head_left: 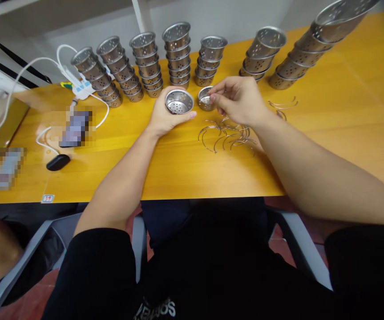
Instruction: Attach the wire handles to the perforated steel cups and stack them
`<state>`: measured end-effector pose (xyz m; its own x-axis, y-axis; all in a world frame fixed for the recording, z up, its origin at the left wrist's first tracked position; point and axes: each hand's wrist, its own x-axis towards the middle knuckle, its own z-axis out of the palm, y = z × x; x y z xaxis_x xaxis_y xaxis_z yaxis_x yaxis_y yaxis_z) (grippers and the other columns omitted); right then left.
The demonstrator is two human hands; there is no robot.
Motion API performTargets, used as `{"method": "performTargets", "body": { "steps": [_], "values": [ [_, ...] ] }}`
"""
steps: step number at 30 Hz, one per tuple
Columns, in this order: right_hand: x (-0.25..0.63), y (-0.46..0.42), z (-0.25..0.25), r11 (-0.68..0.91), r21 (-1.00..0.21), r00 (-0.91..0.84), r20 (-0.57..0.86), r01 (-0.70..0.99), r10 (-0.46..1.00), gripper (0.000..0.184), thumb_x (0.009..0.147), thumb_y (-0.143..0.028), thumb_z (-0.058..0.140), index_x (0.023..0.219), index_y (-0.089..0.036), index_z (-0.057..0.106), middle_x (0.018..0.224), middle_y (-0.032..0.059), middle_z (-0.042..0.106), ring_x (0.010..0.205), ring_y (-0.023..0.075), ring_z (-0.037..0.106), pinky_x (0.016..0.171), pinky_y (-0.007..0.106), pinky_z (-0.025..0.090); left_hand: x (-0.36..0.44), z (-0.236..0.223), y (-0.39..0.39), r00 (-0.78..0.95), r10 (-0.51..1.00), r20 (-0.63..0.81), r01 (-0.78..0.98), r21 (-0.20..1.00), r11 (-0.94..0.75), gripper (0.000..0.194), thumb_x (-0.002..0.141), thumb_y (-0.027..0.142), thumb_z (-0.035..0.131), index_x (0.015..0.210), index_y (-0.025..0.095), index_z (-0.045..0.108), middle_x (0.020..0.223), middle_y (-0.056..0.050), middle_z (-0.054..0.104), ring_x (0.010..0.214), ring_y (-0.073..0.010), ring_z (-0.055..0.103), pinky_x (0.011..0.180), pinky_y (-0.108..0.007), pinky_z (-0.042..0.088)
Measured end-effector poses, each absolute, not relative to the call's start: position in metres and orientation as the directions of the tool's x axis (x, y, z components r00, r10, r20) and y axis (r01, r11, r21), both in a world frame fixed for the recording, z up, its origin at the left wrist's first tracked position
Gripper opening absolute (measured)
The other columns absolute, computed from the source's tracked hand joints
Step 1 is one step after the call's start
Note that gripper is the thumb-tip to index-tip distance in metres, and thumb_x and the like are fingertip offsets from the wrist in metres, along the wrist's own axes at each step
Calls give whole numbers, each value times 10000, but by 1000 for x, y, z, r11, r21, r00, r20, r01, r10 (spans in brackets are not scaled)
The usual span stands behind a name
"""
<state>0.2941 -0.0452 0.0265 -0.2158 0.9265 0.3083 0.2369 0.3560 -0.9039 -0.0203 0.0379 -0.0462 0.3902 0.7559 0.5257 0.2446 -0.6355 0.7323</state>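
My left hand (163, 116) is wrapped round a perforated metal cup (179, 102), its open mouth tilted toward me. Small holes dot the cup's wall and bottom. Just to the right, a smaller, shallow metal dish (205, 98) stands on the table. At this dish's right rim my right hand (240, 98) has thumb and fingers pinched together; what lies between the fingertips is too small to make out. Below that hand several thin curved metal wires (227, 133) lie in a loose heap. More curved wires (283, 105) lie to the right of my wrist.
Several stacks of perforated metal cups (147, 66) line the back; the tall right stack (307, 53) leans outward. On the left of the yellow table (175, 178) are a phone (75, 129), white cables, a power strip (82, 90) and a black oval device (58, 162). Another person's limb shows at left.
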Motion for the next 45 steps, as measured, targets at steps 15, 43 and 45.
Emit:
{"method": "performTargets", "body": {
  "steps": [15,43,45],
  "values": [
    [279,-63,40,295,-867,-165,248,401,955,640,960,-1032,857,1081,-415,739,873,91,789,1093,405,683,966,595,530,-9,-70,58,399,731,553,234,710,-664,995,1094,869,864,1837,325,487,1812,-178,671,1735,-396,718,1562,-648,527],
    [275,-72,47,304,-869,-159,261,391,952,615,953,-998,887,1040,-411,723,794,86,728,1002,391,665,918,588,541,-3,-52,34,377,755,537,277,712,-645,1146,813,1091,1000,1608,337,666,1603,-134,759,1522,-399,786,1458,-677,597],
    [273,-75,48,317,-862,-176,268,396,947,604,984,-997,867,1072,-412,749,893,106,807,1068,416,706,916,595,569,2,-53,29,397,749,531,254,720,-646,1158,817,1099,992,1582,301,646,1530,-120,775,1464,-379,814,1415,-658,624]
  ]
}}
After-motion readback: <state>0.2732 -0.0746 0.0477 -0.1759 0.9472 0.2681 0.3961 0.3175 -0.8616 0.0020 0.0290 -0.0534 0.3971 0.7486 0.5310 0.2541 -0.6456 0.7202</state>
